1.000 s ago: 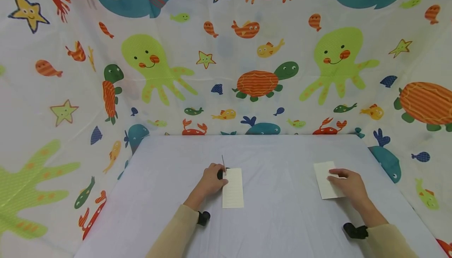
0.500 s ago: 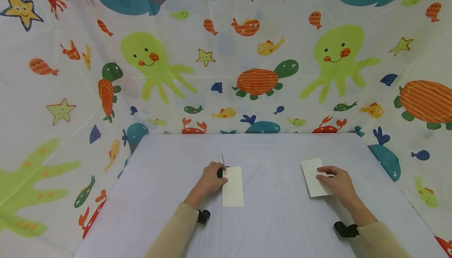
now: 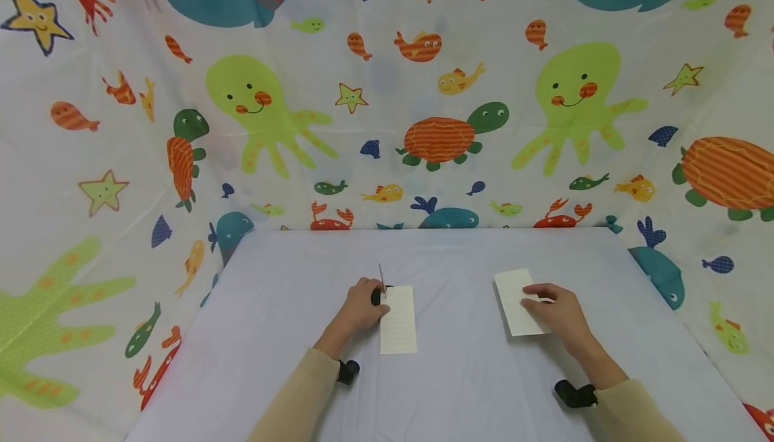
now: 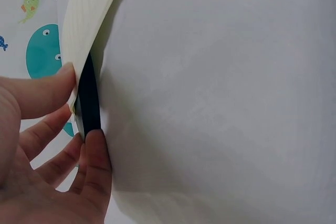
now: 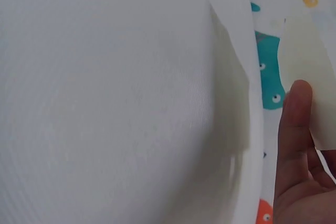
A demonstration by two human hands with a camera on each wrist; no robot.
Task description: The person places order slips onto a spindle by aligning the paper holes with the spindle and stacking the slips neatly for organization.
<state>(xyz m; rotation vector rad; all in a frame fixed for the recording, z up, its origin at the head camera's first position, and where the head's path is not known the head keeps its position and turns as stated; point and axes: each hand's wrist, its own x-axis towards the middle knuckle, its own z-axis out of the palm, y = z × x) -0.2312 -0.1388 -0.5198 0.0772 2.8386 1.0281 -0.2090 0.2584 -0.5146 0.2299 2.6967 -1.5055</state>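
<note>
In the head view my left hand (image 3: 359, 306) holds the upper left edge of a narrow cream lined paper (image 3: 398, 321). In the left wrist view the thumb presses the paper's face, and a fingertip touches a dark flat strip (image 4: 90, 100) behind it. A thin dark sliver (image 3: 382, 279) points up beside the fingertips; its kind is unclear. My right hand (image 3: 559, 313) pinches a cream paper sheet (image 3: 514, 304) by its right side. In the right wrist view that sheet (image 5: 304, 72) stands above the table, partly cut off by the frame.
A white cloth covers the table (image 3: 456, 388), with its far edge against a hanging curtain (image 3: 375, 180) printed with sea animals. Each wrist wears a black camera mount, seen on the left wrist (image 3: 348, 371) and the right wrist (image 3: 576, 395).
My right hand has moved left, carrying its paper sheet nearer to the lined paper. The left hand and what it holds have stayed in place.
</note>
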